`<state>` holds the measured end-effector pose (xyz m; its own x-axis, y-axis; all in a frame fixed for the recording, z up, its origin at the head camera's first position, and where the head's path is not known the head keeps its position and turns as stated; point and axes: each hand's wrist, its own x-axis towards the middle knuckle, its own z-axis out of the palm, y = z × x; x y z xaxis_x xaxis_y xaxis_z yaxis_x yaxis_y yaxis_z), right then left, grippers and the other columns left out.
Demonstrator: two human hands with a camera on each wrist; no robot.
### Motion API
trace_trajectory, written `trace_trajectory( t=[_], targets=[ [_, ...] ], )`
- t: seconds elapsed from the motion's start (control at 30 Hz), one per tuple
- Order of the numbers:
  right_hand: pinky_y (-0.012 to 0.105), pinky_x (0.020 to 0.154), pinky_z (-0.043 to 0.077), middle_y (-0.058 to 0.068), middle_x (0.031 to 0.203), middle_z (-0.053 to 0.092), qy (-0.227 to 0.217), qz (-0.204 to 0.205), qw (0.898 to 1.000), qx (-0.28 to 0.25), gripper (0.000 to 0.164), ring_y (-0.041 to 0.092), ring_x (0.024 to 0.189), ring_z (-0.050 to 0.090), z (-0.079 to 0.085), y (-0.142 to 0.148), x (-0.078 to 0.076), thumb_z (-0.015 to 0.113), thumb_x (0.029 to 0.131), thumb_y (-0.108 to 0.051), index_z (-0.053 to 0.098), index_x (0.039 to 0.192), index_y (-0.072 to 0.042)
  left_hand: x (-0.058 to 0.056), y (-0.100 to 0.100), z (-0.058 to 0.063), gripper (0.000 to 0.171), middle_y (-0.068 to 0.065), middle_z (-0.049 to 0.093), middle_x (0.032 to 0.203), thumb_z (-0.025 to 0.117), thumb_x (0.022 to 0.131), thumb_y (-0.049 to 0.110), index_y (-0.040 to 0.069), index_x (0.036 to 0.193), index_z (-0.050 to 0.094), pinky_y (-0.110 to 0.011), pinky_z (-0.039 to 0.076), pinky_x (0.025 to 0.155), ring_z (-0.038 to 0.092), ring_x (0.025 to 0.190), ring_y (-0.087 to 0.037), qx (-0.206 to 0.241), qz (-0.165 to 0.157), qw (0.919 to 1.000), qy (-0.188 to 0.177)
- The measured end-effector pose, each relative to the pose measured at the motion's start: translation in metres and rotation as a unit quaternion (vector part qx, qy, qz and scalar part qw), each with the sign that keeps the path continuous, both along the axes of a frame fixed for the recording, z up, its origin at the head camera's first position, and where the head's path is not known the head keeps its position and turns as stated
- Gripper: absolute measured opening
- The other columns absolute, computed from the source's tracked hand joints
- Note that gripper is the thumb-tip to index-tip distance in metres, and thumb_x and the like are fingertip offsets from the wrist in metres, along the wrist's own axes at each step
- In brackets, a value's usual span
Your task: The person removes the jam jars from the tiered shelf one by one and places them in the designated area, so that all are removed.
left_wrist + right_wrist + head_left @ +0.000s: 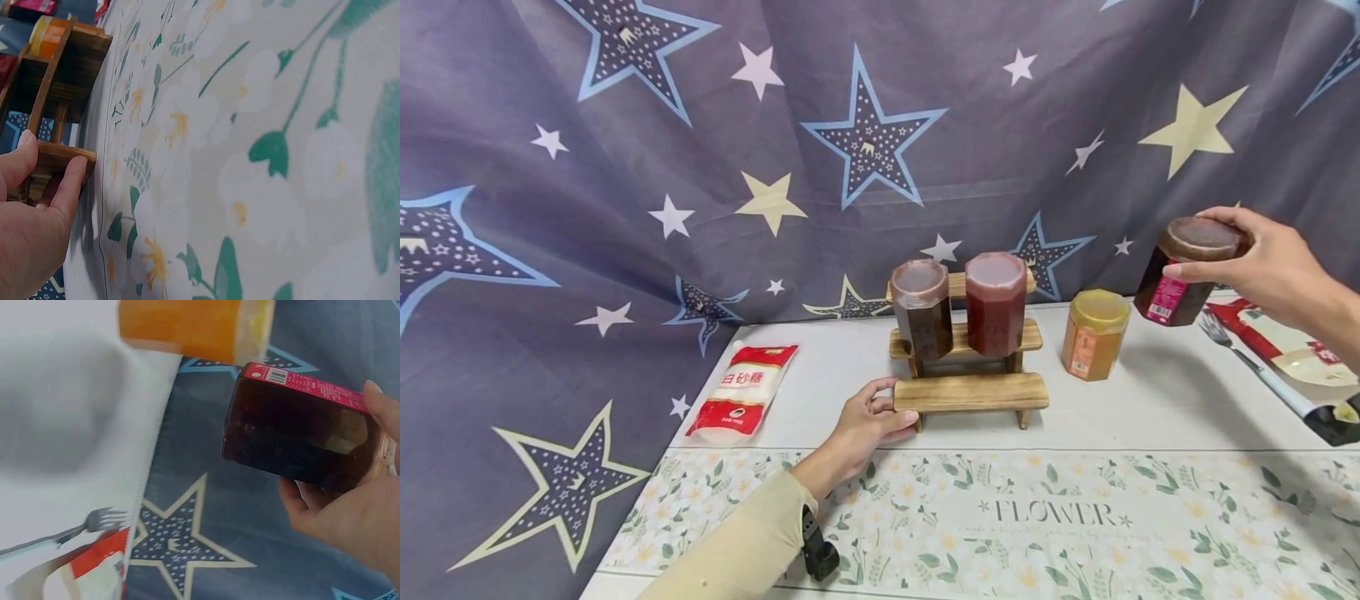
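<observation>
My left hand [868, 425] grips the left end of the lowest step of a wooden tiered display rack [970, 393]; the left wrist view shows thumb and fingers about that end of the rack [65, 153]. On the rack's upper part stand a dark brown jar [923, 312] and a dark red jar [996, 308], side by side. My right hand [1273, 262] holds a dark jar [1180, 271] with a pink label, tilted and raised off the table. In the right wrist view the fingers go round the lid end of this jar [294, 428].
A jar of orange-yellow contents [1095, 337] stands right of the rack. At far left lies a red and white sugar bag [743, 392]. A fork [1221, 333] and a red and cream packet [1300, 350] lie at far right. Behind the table hangs a star-patterned curtain [865, 233].
</observation>
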<state>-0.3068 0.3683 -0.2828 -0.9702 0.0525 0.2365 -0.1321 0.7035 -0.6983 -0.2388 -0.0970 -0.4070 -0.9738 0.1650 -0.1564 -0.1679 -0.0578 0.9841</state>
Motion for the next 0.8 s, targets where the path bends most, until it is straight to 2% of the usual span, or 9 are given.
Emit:
trace_trajectory(
  t=[0.07, 0.13, 0.23, 0.33, 0.43, 0.5, 0.8],
  targets=[
    [0.024, 0.048, 0.050, 0.024, 0.123, 0.044, -0.005, -0.001, 1.000, 0.004, 0.085, 0.033, 0.085, 0.049, -0.005, 0.003, 0.000, 0.077, 0.078, -0.047, 0.034, 0.142, -0.012, 0.000, 0.000, 0.000, 0.068, -0.022, 0.061, 0.115, 0.068, 0.085, -0.007, 0.003, 0.143, 0.036, -0.042, 0.059, 0.087, 0.067, 0.093, -0.024, 0.001, 0.000, 1.0000, -0.001],
    [0.024, 0.048, 0.050, 0.024, 0.122, 0.045, -0.011, -0.004, 1.000, 0.008, 0.086, 0.031, 0.085, 0.050, -0.012, 0.006, 0.000, 0.078, 0.077, -0.047, 0.034, 0.142, -0.011, 0.000, 0.000, 0.000, 0.067, -0.022, 0.060, 0.116, 0.068, 0.085, -0.007, 0.003, 0.143, 0.037, -0.042, 0.059, 0.087, 0.067, 0.094, -0.025, 0.000, 0.000, 1.0000, 0.000],
    [0.015, 0.051, 0.048, 0.025, 0.125, 0.044, -0.016, 0.000, 1.000, -0.001, 0.088, 0.030, 0.092, 0.048, -0.023, 0.010, -0.001, 0.079, 0.077, -0.045, 0.032, 0.142, -0.007, 0.000, 0.000, 0.000, 0.067, -0.022, 0.060, 0.115, 0.068, 0.085, -0.006, 0.003, 0.143, 0.037, -0.043, 0.059, 0.087, 0.067, 0.093, -0.024, -0.002, -0.002, 1.0000, -0.002],
    [0.007, 0.054, 0.045, 0.023, 0.126, 0.043, -0.018, 0.000, 1.000, -0.010, 0.088, 0.014, 0.089, 0.049, -0.036, 0.013, -0.001, 0.080, 0.076, -0.043, 0.033, 0.141, -0.006, 0.000, 0.001, 0.000, 0.066, -0.021, 0.061, 0.115, 0.069, 0.085, -0.006, 0.004, 0.142, 0.038, -0.043, 0.059, 0.088, 0.067, 0.092, -0.024, -0.002, -0.002, 1.0000, -0.004],
    [0.006, 0.056, 0.046, 0.019, 0.124, 0.044, -0.019, 0.003, 1.000, -0.022, 0.087, -0.001, 0.081, 0.047, -0.048, 0.015, 0.000, 0.082, 0.076, -0.040, 0.034, 0.140, -0.007, 0.000, 0.001, 0.001, 0.067, -0.021, 0.061, 0.115, 0.069, 0.085, -0.006, 0.003, 0.143, 0.037, -0.043, 0.058, 0.088, 0.067, 0.093, -0.024, -0.003, -0.003, 1.0000, -0.003],
    [0.007, 0.056, 0.046, 0.018, 0.123, 0.044, -0.020, 0.003, 0.999, -0.027, 0.088, -0.006, 0.078, 0.045, -0.054, 0.016, 0.001, 0.083, 0.075, -0.039, 0.034, 0.141, -0.008, 0.000, 0.001, 0.002, 0.067, -0.020, 0.061, 0.114, 0.069, 0.085, -0.006, 0.003, 0.143, 0.036, -0.043, 0.059, 0.088, 0.067, 0.093, -0.024, -0.004, -0.004, 1.0000, -0.003],
    [0.002, 0.059, 0.044, 0.017, 0.121, 0.046, 0.001, 0.012, 0.999, -0.039, 0.087, -0.014, 0.077, 0.045, -0.074, 0.015, 0.003, 0.085, 0.074, -0.031, 0.036, 0.140, -0.003, 0.002, 0.001, 0.003, 0.068, -0.018, 0.062, 0.112, 0.069, 0.085, -0.007, 0.005, 0.143, 0.037, -0.042, 0.059, 0.087, 0.068, 0.092, -0.023, -0.004, -0.002, 1.0000, -0.007]
  ],
)
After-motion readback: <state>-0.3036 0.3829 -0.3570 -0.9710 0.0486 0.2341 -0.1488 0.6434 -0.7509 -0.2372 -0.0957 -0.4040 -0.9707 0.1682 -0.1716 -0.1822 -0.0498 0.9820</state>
